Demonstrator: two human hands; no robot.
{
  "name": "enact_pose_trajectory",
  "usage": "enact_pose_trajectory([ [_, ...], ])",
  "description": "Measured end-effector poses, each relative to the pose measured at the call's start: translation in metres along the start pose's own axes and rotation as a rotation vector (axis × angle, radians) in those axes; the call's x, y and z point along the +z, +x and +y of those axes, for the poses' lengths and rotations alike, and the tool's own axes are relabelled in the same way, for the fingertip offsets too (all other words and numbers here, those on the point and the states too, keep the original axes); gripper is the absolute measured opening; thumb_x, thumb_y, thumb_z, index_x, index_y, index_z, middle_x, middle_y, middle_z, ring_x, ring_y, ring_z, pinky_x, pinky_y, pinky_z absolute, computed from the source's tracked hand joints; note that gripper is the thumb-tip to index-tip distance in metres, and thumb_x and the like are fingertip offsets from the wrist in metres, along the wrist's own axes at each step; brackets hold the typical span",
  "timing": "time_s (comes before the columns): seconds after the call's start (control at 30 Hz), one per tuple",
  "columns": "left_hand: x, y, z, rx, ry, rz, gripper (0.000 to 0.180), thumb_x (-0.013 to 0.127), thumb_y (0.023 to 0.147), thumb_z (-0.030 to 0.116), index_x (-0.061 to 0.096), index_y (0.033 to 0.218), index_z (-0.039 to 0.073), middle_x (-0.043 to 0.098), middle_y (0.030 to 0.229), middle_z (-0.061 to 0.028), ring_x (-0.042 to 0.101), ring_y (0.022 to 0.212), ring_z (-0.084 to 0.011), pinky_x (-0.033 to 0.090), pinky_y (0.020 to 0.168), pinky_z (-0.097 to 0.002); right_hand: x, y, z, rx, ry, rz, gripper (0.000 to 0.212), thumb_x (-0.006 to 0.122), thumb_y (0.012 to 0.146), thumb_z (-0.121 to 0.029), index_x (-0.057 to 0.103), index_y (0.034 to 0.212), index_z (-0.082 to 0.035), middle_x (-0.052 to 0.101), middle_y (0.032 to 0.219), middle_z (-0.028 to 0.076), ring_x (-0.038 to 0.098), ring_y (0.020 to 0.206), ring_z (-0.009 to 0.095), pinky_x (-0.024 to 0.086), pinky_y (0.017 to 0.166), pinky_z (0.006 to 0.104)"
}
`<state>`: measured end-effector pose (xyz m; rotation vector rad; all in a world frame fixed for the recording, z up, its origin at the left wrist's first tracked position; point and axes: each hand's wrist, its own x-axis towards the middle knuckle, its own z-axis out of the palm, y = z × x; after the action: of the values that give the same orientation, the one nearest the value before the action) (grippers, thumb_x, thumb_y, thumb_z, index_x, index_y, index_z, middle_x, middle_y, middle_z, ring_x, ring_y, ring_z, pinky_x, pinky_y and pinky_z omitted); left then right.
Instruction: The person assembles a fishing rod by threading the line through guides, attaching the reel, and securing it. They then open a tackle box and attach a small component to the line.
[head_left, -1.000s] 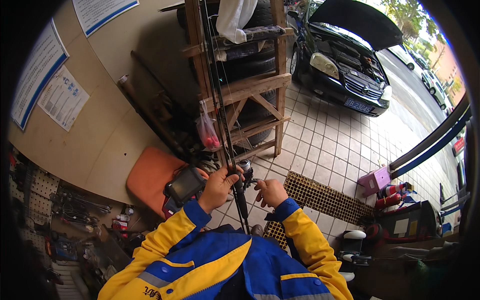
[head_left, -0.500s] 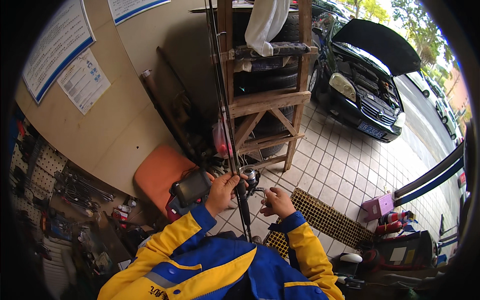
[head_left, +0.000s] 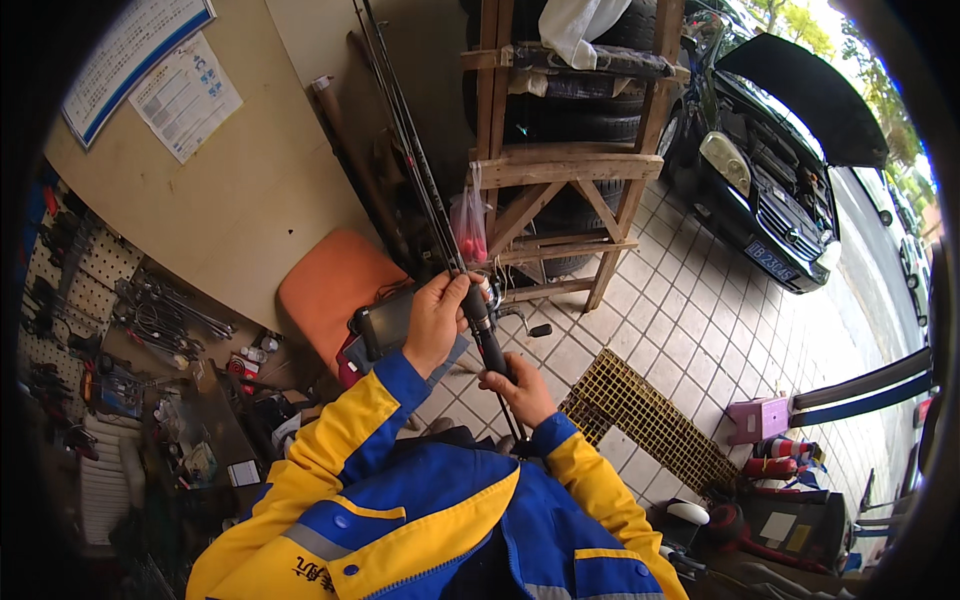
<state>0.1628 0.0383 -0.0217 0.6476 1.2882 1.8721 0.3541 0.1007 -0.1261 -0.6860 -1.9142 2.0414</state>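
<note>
A dark fishing rod slants across the middle, its thin end rising to the upper left and its butt toward my jacket. My left hand is closed round it beside the spinning reel, which the fingers partly cover. The reel's crank knob sticks out to the right, with neither hand on it. Lower down, my right hand wraps the black rear grip of the rod.
Beyond the rod stands a wooden frame with tyres behind it and a plastic bag hanging from it. An orange chair carries a dark-screened device. To the right are a floor grate, a purple stool and a car with raised hood.
My right hand has left the reel's crank and closed on the rod's rear grip. The rod now leans further left at its far end, and the head view has shifted.
</note>
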Motion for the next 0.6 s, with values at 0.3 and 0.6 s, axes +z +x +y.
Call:
enact_pose_trajectory([
  [0.3, 0.01, 0.02, 0.012, 0.009, 0.027, 0.018, 0.024, 0.054, 0.11, 0.024, 0.069, 0.11, 0.006, 0.07, 0.088, -0.0032, 0.043, 0.053, 0.0006, 0.03, 0.045, -0.0174, -0.033, 0.028, -0.017, 0.094, 0.424, -0.278, 0.023, 0.065, 0.104, -0.02, 0.06, 0.117, -0.003, 0.064, 0.089, 0.003, 0.062, 0.074, 0.014, 0.053, 0.071, 0.0301],
  [0.6, 0.025, 0.025, 0.012, 0.037, 0.123, 0.015, 0.026, 0.058, 0.109, 0.028, 0.071, 0.11, 0.006, 0.068, 0.083, 0.001, 0.045, 0.055, -0.0016, 0.033, 0.047, -0.0188, -0.033, 0.037, -0.042, 0.094, 0.356, -0.276, 0.014, 0.062, 0.102, -0.013, 0.055, 0.112, -0.005, 0.058, 0.082, 0.002, 0.058, 0.067, 0.012, 0.051, 0.064, 0.0273],
])
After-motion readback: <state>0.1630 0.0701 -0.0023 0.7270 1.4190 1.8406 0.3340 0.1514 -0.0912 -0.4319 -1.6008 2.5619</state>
